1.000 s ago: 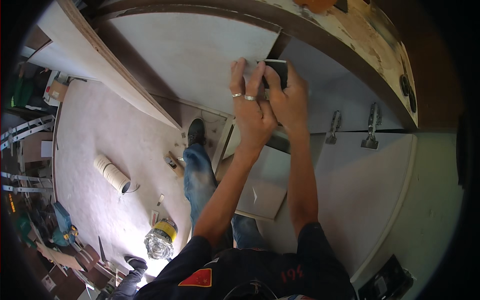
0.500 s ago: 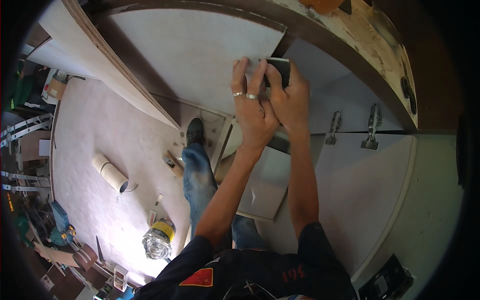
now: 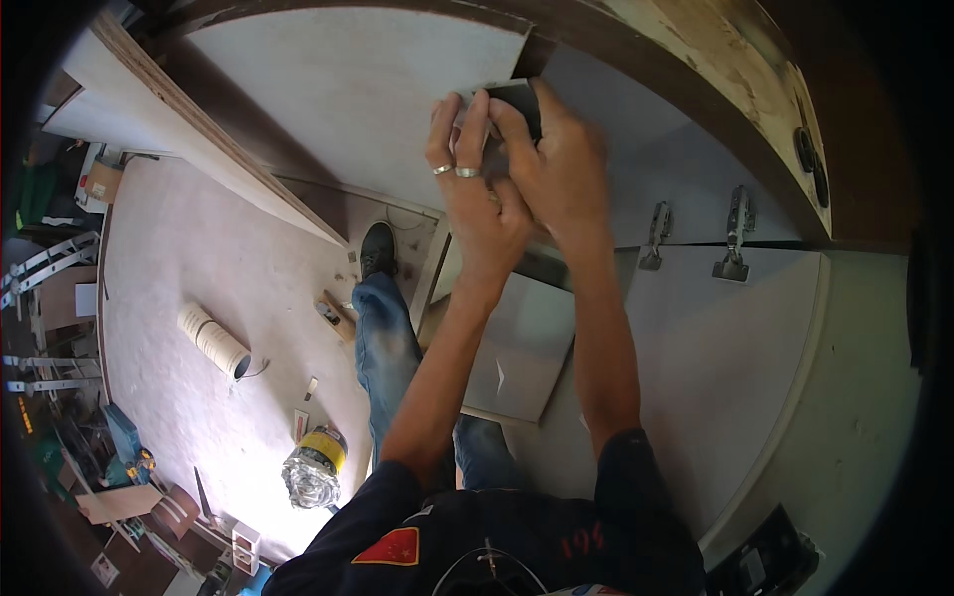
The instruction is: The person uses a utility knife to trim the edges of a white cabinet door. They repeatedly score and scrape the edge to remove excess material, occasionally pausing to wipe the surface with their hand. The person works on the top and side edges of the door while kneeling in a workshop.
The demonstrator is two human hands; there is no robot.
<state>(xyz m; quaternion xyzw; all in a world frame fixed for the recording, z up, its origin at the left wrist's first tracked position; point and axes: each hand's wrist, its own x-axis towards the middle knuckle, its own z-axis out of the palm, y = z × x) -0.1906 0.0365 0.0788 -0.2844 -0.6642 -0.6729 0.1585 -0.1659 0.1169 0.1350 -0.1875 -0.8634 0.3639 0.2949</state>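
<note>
Both hands are raised to the upper edge of a pale grey cabinet panel (image 3: 358,109). The left hand (image 3: 477,189), with two rings on its fingers, and the right hand (image 3: 556,164) are pressed close together, their grip closed around a small dark block (image 3: 517,97) held against the panel's top right corner. The left fingers lie over the block's near face, and the right thumb and fingers wrap its side.

To the right, two metal hinges (image 3: 696,238) sit on a grey cabinet door (image 3: 735,348). Below, the person's jeans-clad leg (image 3: 383,338) and dark shoe (image 3: 378,248) stand on the floor (image 3: 169,258), where a roll of pale material (image 3: 214,340) and a yellow-capped clear container (image 3: 313,469) lie well apart from the hands.
</note>
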